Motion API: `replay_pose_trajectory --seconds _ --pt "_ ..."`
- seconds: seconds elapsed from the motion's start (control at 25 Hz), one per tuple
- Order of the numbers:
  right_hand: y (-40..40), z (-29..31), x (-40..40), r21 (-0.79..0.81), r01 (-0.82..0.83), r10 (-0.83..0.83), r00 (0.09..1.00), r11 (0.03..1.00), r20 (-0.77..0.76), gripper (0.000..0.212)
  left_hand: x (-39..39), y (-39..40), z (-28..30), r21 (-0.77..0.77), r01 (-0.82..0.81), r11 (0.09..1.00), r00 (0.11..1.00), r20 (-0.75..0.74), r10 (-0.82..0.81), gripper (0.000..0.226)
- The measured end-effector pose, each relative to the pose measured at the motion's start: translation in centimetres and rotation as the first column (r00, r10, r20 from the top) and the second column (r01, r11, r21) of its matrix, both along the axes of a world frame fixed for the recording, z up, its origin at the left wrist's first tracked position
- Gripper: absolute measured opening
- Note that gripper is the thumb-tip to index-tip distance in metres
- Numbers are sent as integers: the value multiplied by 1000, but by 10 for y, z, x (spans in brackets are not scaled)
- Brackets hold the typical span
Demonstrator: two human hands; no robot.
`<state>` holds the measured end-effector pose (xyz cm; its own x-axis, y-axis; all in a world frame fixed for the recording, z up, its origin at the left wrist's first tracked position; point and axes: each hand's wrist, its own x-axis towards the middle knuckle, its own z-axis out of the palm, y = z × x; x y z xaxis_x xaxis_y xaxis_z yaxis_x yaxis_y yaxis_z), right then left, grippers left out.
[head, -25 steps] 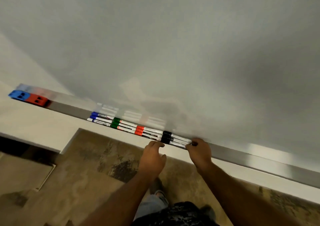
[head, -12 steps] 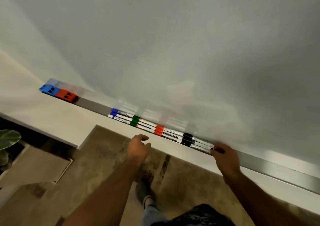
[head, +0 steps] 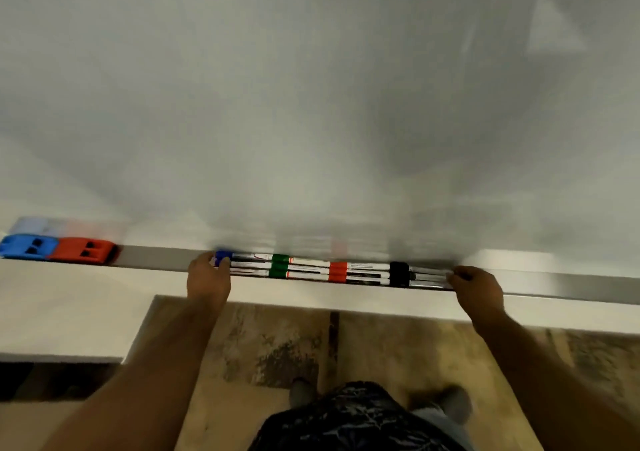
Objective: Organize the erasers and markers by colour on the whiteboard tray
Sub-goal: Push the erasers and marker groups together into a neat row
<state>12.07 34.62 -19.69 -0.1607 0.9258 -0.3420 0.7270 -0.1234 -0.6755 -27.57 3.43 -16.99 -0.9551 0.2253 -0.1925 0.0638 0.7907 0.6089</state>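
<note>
As markers (head: 329,270) lie lengthwise along tray (head: 159,256) | hands (head: 209,279) bracket ends

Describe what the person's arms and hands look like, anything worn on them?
Both forearms are bare, with no sleeves reaching into view. The left hand and right hand wear no gloves, and no watch, bracelet or ring shows, though the frame is slightly blurred. No markings are visible on either arm.

The tray (head: 159,257) runs along the bottom edge of the whiteboard (head: 311,104). Two erasers (head: 57,249) lie side by side on its end at 9 o'clock, touching. The markers (head: 311,270) lie in a row at the middle. The left hand (head: 207,279) touches the row's 9 o'clock end, the right hand (head: 479,286) its 3 o'clock end.
</note>
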Motion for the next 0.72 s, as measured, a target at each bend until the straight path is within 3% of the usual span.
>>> replay_pose_trajectory --seconds 0.24,0.4,0.56,0.72 --pt "-9 7 -10 -46 16 -16 1000 999 9 40 -16 -3 -10 42 37 998 994 101 -41 28" --pt "-27 16 -16 90 116 -120 992 989 32 29 -14 -4 -10 62 19 998 990 139 -27 26" --pt "-49 29 -36 195 24 -20 1000 980 -22 38 -18 -4 -8 110 16 994 988 154 -33 28" --pt "-72 36 -75 177 -97 122 983 979 -135 28 -23 -2 -9 76 46 996 979 196 -61 31"
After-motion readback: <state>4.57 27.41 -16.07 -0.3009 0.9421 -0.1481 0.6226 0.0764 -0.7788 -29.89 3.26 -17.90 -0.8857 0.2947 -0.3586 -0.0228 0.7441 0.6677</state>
